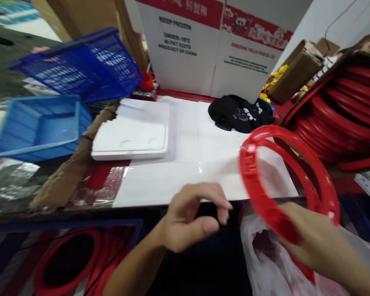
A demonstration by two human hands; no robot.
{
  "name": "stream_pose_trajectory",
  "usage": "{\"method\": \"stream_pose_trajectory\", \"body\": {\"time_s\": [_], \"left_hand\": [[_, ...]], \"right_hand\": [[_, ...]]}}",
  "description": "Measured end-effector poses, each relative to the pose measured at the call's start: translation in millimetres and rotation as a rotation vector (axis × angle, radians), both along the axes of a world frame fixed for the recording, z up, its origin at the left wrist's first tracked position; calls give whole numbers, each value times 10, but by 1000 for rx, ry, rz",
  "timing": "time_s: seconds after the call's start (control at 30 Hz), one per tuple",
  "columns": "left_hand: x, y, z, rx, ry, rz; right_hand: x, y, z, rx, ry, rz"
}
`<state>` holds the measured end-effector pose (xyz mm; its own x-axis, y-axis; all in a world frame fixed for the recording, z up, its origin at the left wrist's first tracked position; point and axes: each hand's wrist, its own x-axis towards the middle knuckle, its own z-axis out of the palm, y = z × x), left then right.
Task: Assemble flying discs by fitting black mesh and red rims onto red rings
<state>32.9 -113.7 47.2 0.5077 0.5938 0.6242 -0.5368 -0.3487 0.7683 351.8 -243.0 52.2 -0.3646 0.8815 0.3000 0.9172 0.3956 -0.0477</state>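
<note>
Item one: a glossy red plastic ring (pixel 253 179), single-layered or paired I could not tell, was held up between three and four o'clock, by the near edge of the white-covered tabletop (pixel 179 181). Item two: the right hand (pixel 311 234) gripped the ring's lower rim; some fingers were hidden from my remote view. Item three: the left hand (pixel 191 218), at six o'clock, held nothing, its fingers curved and thumb apart. Item four: more glossy red rings (pixel 336 123) stood stacked between two and three o'clock. Item five: a flat white slab (pixel 135 133), seemingly foam, lay between nine and ten o'clock. Progress, by my judgement: handling was under way, the ring in hand and not yet set down; the stacked rings were left in their stack.
</note>
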Motion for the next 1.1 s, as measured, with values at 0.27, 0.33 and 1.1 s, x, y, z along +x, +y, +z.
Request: {"method": "stream_pose_trajectory", "body": {"time_s": [0.27,0.33,1.1], "left_hand": [[-257,192,-801,123,928,706],[-195,160,-919,192,941,668],[60,537,-855,-574,337,710]], "right_hand": [[-949,973,-552,-40,-185,247],[-756,932,-507,1,-156,245],[-415,1486,-971,446,-28,361]]}}
